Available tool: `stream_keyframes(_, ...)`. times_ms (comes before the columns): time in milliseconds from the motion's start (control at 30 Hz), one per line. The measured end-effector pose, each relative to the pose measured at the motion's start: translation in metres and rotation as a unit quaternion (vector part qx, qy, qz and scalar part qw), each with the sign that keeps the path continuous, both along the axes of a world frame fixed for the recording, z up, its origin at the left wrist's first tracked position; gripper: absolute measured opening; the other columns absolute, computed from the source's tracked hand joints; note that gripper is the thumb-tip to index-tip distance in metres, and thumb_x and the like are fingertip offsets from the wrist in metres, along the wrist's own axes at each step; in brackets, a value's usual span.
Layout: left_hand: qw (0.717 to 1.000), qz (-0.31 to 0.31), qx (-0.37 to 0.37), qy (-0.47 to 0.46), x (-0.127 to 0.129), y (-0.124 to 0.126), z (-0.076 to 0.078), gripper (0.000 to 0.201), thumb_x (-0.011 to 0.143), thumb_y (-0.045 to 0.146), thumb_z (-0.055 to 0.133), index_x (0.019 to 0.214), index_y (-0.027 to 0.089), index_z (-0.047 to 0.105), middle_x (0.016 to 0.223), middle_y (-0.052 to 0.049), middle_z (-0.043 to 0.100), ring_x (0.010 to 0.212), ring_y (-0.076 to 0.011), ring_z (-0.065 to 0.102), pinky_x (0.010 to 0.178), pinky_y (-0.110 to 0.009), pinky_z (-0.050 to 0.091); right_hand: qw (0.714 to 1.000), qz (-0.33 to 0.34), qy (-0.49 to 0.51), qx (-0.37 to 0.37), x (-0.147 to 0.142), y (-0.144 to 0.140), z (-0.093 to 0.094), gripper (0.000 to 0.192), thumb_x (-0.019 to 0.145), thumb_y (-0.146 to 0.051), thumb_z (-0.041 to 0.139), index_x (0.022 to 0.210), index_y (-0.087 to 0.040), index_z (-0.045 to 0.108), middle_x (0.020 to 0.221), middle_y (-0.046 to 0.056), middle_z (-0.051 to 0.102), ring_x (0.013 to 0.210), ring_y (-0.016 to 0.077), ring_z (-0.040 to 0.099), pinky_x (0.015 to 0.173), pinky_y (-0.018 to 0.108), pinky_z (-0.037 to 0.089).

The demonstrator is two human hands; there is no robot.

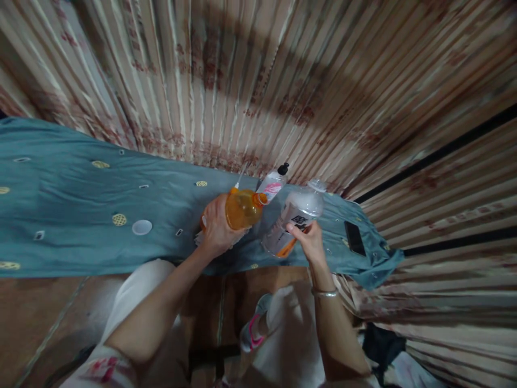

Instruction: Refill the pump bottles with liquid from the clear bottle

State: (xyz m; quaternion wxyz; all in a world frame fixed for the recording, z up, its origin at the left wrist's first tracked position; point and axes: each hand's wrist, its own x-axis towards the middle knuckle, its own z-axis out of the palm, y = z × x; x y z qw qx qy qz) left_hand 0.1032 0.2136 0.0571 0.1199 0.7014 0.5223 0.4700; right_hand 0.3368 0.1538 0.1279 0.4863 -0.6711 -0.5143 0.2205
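Observation:
My left hand [217,226] grips a bottle of orange liquid [241,208], tipped on its side with its neck pointing right. My right hand [310,241] holds a clear plastic bottle [296,214] with a printed label, tilted, with a little orange at its lower end. A small bottle with a black cap and pink label [272,186] stands just behind the two. All sit over a teal cloth-covered table [72,205].
A white cap [142,227] lies on the cloth to the left. A dark phone [355,237] rests near the table's right end. Striped patterned curtains [258,81] hang close behind and to the right. My legs and a shoe [252,331] are below the table edge.

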Motion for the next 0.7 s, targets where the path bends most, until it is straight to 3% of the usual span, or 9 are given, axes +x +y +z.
stream_keyframes(200, 0.999, 0.014, -0.022, -0.03, -0.005, 0.001, 0.008, 0.095, 0.063, 0.046, 0.084, 0.139, 0.015, 0.038, 0.13, -0.017, 0.058, 0.122, -0.0378, 0.057, 0.104, -0.052, 0.047, 0.999, -0.042, -0.006, 0.01, -0.007, 0.028, -0.024, 0.065, 0.055, -0.057, 0.082, 0.102, -0.018, 0.059, 0.097, 0.011, 0.075, 0.085, 0.0234, 0.068, 0.082, 0.039, 0.053)
stream_keyframes(400, 0.998, 0.013, -0.03, -0.057, -0.006, 0.0, 0.011, 0.092, 0.063, 0.04, 0.083, 0.138, 0.017, 0.035, 0.131, -0.016, 0.058, 0.125, -0.0367, 0.057, 0.107, -0.053, 0.046, 0.998, -0.064, -0.001, 0.01, -0.028, 0.037, -0.041, 0.074, 0.055, -0.059, 0.082, 0.11, -0.017, 0.057, 0.102, 0.011, 0.074, 0.088, 0.0238, 0.068, 0.083, 0.039, 0.053)
stream_keyframes(600, 0.998, 0.016, -0.02, -0.064, -0.004, -0.001, 0.011, 0.094, 0.063, 0.043, 0.084, 0.14, 0.02, 0.034, 0.133, -0.016, 0.058, 0.126, -0.0372, 0.057, 0.107, -0.053, 0.047, 0.996, -0.082, -0.012, 0.026, -0.042, 0.027, -0.031, 0.081, 0.051, -0.058, 0.084, 0.114, -0.015, 0.06, 0.108, 0.015, 0.073, 0.097, 0.0277, 0.067, 0.089, 0.044, 0.052)
stream_keyframes(700, 0.998, 0.019, -0.022, -0.063, -0.004, 0.0, 0.007, 0.099, 0.06, 0.041, 0.086, 0.141, 0.02, 0.033, 0.132, -0.016, 0.057, 0.126, -0.0373, 0.057, 0.107, -0.054, 0.047, 0.996, -0.076, -0.016, 0.035, -0.046, 0.009, -0.02, 0.073, 0.052, -0.058, 0.084, 0.108, -0.016, 0.064, 0.102, 0.013, 0.075, 0.095, 0.0289, 0.068, 0.087, 0.046, 0.053)
